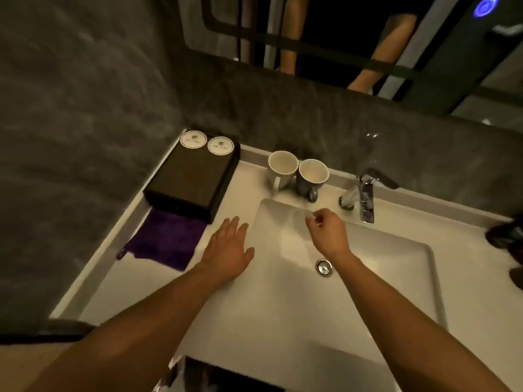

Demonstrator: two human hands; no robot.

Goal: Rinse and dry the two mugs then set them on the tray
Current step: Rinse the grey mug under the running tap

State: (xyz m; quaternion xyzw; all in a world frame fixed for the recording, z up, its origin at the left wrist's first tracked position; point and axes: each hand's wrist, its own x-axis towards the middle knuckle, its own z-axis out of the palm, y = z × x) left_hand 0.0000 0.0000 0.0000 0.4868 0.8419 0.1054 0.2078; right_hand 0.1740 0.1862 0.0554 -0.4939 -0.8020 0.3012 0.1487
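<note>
Two mugs stand side by side on the counter behind the basin: a white mug (281, 168) on the left and a grey mug (311, 176) on the right, both upright with handles toward me. A black tray (192, 179) sits at the back left of the counter. A purple cloth (167, 242) lies in front of it. My left hand (227, 248) rests flat on the counter at the basin's left rim, fingers spread. My right hand (328, 232) hovers over the basin just in front of the grey mug, fingers loosely curled and holding nothing.
A chrome tap (366, 190) stands at the back right of the white sink (396, 278), with a drain (324, 267) in the middle. Two round white coasters (206, 142) lie on the tray's far end. Dark objects (506, 239) sit at the right edge. A mirror hangs above.
</note>
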